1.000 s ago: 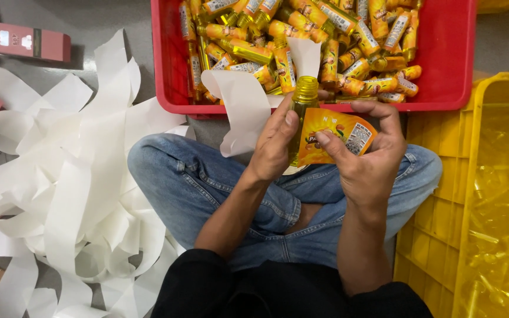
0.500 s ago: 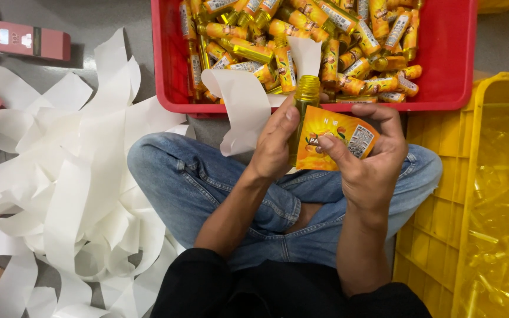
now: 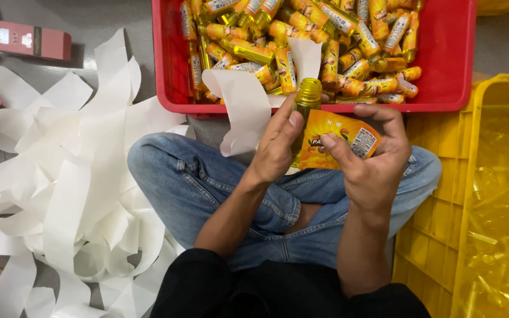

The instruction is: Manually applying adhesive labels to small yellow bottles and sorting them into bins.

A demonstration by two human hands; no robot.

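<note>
Over the person's crossed legs, the left hand [image 3: 278, 144] holds a small yellow bottle [image 3: 306, 112] upright. The right hand [image 3: 372, 162] presses an orange label [image 3: 337, 138] onto it; the label looks only partly stuck. The red bin [image 3: 443, 88] holds many labelled bottles. The yellow bin [image 3: 496, 194] holds bare ones. White backing strips [image 3: 72, 188] pile beside.

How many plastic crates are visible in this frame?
2: a red crate ahead of the knees, holding labelled bottles, and a yellow crate at the person's right. Others may lie outside the frame.
</note>
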